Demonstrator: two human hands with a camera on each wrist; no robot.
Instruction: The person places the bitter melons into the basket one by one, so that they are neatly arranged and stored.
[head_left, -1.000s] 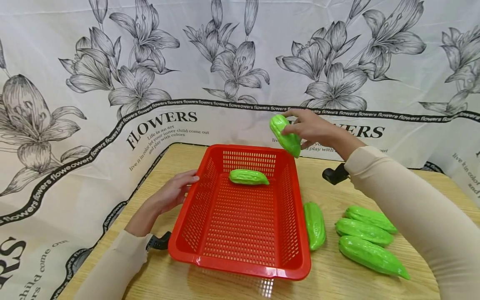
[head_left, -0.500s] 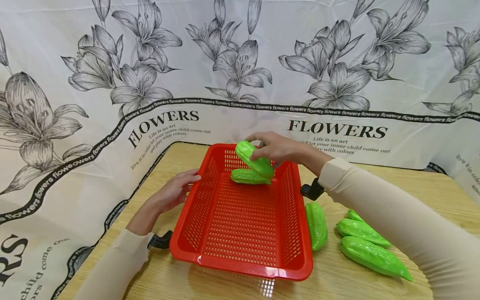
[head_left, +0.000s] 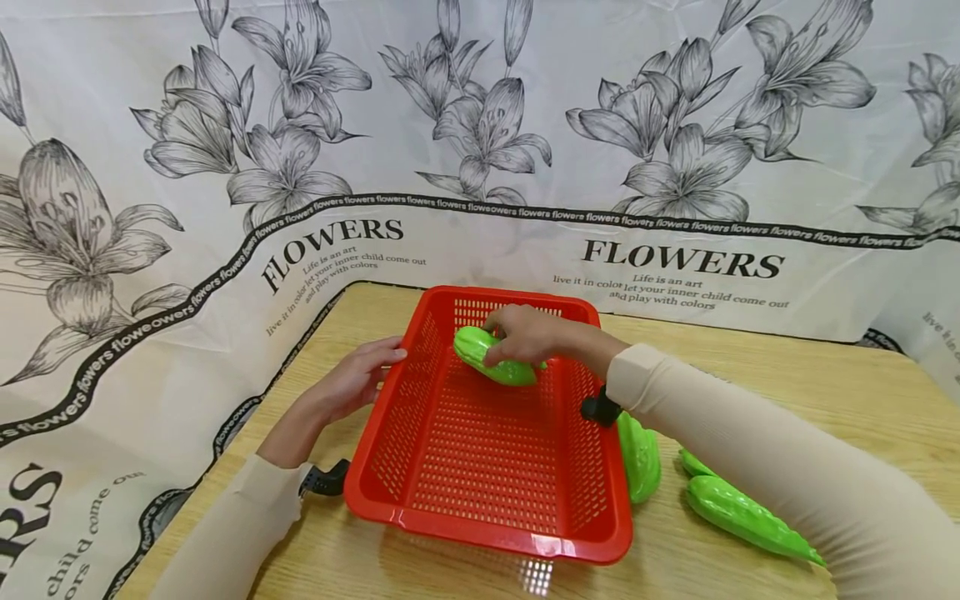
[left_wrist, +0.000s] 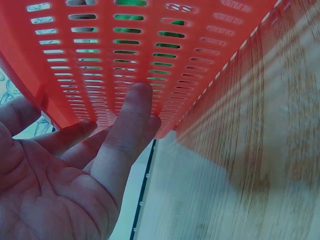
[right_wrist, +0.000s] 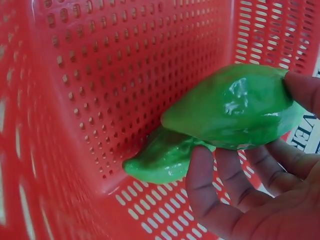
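Note:
Deep in the red plastic basket [head_left: 487, 467], my right hand [head_left: 525, 333] holds a glossy green bitter melon [head_left: 495, 367] between thumb and fingers. The right wrist view shows the held bitter melon [right_wrist: 235, 107] just above a second one [right_wrist: 162, 157] lying in the basket; whether they touch is unclear. From the head, that second melon is mostly hidden. My left hand [head_left: 352, 379] is at the basket's left rim. In the left wrist view its fingers [left_wrist: 122, 130] extend fairly straight against the slotted outer wall [left_wrist: 165, 60].
Outside the basket's right wall lies another bitter melon [head_left: 639, 458]. Further right, more bitter melons [head_left: 750, 518] lie partly under my right forearm. The wooden table [head_left: 817, 367] backs onto a flower-printed cloth [head_left: 480, 242]. Dark wrist mounts [head_left: 327, 479] project near both cuffs.
My right hand has carried the bitter melon left and down, from above the basket's far right corner into the basket beside the first one. My left hand stays at the rim.

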